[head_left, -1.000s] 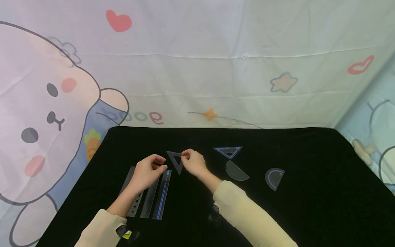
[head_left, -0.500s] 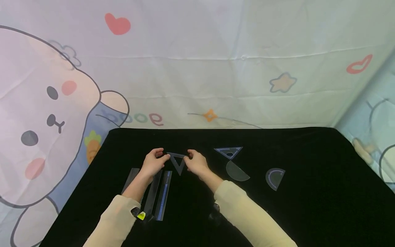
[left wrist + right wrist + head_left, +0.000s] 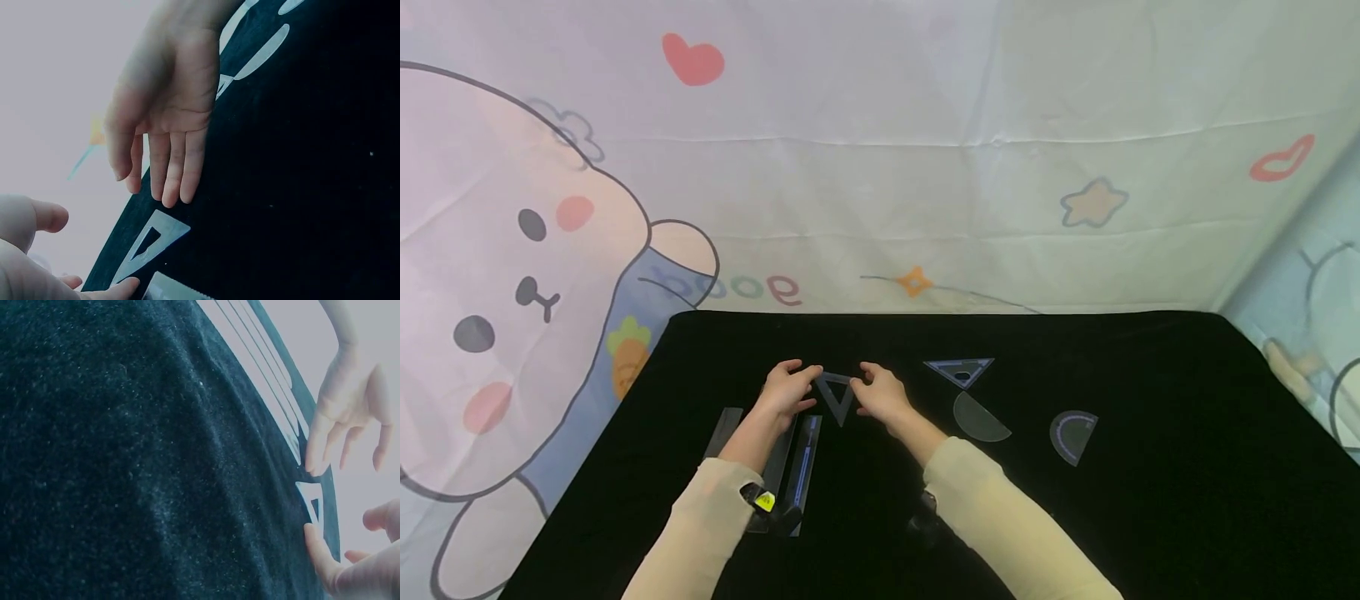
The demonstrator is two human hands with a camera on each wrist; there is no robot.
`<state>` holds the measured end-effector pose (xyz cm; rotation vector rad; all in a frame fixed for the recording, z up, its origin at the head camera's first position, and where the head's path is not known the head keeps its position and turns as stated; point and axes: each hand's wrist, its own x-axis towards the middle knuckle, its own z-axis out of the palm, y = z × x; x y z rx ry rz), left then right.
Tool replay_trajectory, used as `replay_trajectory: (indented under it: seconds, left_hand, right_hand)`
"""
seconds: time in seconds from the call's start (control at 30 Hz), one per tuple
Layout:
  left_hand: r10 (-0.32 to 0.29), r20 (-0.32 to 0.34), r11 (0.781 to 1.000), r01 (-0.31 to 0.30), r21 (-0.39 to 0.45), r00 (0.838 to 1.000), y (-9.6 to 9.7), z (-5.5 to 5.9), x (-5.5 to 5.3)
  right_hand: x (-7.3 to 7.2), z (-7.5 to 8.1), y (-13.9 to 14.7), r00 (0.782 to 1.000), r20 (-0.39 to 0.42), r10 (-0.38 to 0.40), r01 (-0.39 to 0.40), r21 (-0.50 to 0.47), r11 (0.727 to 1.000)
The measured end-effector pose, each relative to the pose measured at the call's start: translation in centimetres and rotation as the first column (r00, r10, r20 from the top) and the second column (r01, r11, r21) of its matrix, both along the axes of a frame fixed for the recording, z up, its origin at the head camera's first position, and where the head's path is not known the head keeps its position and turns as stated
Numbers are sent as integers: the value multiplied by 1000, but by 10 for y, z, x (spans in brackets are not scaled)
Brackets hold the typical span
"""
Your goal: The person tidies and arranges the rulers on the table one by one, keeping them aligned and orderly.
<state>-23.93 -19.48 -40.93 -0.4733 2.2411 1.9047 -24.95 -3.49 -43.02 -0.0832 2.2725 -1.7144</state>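
Observation:
A clear triangular set square [image 3: 831, 402] with a cut-out middle lies on the black cloth between both hands, one corner pointing toward the wearer. My left hand [image 3: 786, 393] is at its upper left corner, thumb tip right at the edge and fingers loosely spread. On the opposite side, my right hand [image 3: 883, 397] has its thumb at the upper right corner, the other fingers relaxed above. In the left wrist view, a fingertip lies at one end of the set square [image 3: 165, 226]. Several straight rulers, including a blue-marked ruler [image 3: 803, 462], lie side by side under the left forearm, which partly hides them.
Right of the hands lies a second set square [image 3: 958, 363] with blue markings. Below it is a clear half-round protractor [image 3: 981, 418], and farther right a blue-marked protractor [image 3: 1073, 437]. A printed curtain [image 3: 880, 183] hangs behind the cloth-covered table [image 3: 1180, 500].
My left hand has moved from over the rulers up and right to the set square's left corner. The set square has shifted slightly right; my right hand has loosened its fingers at the other corner.

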Motion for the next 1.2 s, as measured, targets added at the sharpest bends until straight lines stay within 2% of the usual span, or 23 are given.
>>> replay_trajectory:
  seconds: [0.17,0.4,0.67,0.83,1.0,1.2]
  left_hand:
    - [33,-2,999,-33,41,999,5,-3,-3]
    - [41,0,995,-41,93,999,6,-5,-5]
    - [82,26,990,-84,113,996,4,-6,-6]
    - [89,29,989,-92,114,996,3,-7,-6]
    - [90,-15,992,-88,91,996,6,-7,-7]
    - [135,-30,990,-133,55,990,9,-10,-8]
  right_hand:
    - [-1,-1,-1,1000,2,5,-5,-21,1000]
    - [0,-2,-6,1000,5,-5,5,-58,998]
    - [0,-4,-6,1000,28,-15,18,-123,992]
    - [2,-2,-5,999,39,-21,27,-154,988]
    - [3,2,0,999,34,-28,33,-162,986]
    - [6,8,3,999,16,-33,35,-176,984]
